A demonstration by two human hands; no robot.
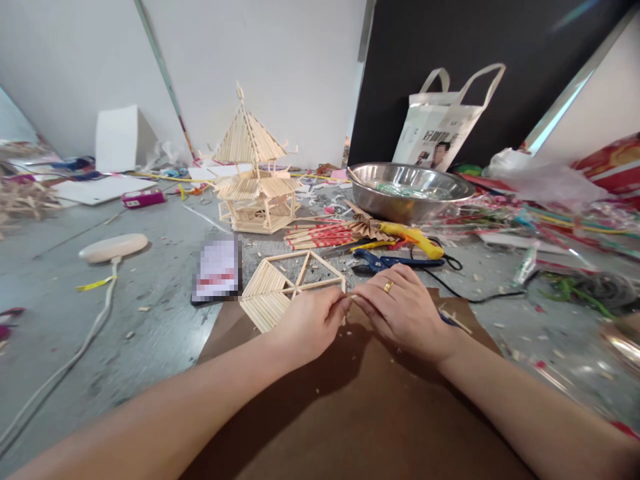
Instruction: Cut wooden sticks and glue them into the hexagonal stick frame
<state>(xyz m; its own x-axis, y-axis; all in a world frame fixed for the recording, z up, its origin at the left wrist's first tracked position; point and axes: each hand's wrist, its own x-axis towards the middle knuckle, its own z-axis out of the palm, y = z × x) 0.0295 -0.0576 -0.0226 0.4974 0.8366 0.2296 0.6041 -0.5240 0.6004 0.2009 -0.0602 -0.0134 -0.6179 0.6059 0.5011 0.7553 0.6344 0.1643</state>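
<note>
My left hand (pixel 313 323) and my right hand (pixel 405 310) meet over the brown sheet (pixel 320 420). Their fingertips pinch a short, pale wooden stick (pixel 353 297), mostly hidden by the fingers. A ring shows on my right hand. Just beyond my left hand lies a flat hexagonal stick frame (pixel 265 293), its left part covered with sticks and the rest open between spokes; my left hand hides its near right portion. Blue-handled pliers (pixel 385 262) lie right behind my right hand, and a yellow glue gun (pixel 413 238) rests past them.
A pavilion model of sticks (pixel 255 180) stands at the back, beside red-tipped sticks (pixel 320 235). A steel basin (pixel 407 200) and a tote bag (pixel 430 130) are behind right. Left are a blurred-out phone-like object (pixel 217 270) and a white corded device (pixel 113 248). Scraps litter the floor.
</note>
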